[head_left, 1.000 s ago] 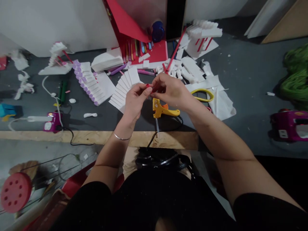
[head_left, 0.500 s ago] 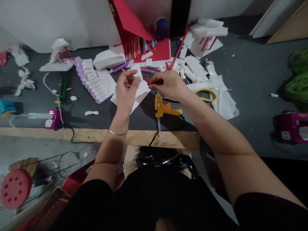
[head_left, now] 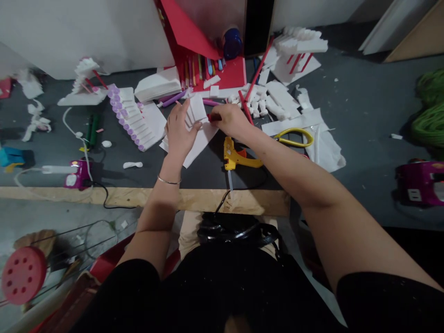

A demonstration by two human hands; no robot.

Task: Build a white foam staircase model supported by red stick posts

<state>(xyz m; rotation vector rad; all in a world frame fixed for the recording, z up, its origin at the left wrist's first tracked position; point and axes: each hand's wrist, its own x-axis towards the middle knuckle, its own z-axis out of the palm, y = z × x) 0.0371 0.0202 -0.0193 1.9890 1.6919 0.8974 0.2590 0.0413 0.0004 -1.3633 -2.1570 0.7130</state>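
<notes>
My left hand [head_left: 181, 130] rests with fingers spread on a white stepped piece [head_left: 197, 109], which stands on a white sheet [head_left: 201, 141]. Just right of that piece, my right hand [head_left: 224, 119] pinches a small red piece [head_left: 209, 118], mostly covered by the fingers. Below my right hand lies a yellow glue gun [head_left: 231, 155], partly under the forearm. Long red sticks [head_left: 258, 69] lean beyond the right hand, near a pile of small white pieces [head_left: 257, 102].
Yellow-handled scissors [head_left: 298, 137] lie right of my forearm. A purple-and-white stair model [head_left: 128, 118] stands at left, another white model [head_left: 301, 41] at back right. Green yarn [head_left: 430, 111] and a purple device [head_left: 421, 182] are far right.
My left hand has opened and spread over the white stepped piece. My right hand has shifted slightly left with the red piece, and more of the stepped piece shows.
</notes>
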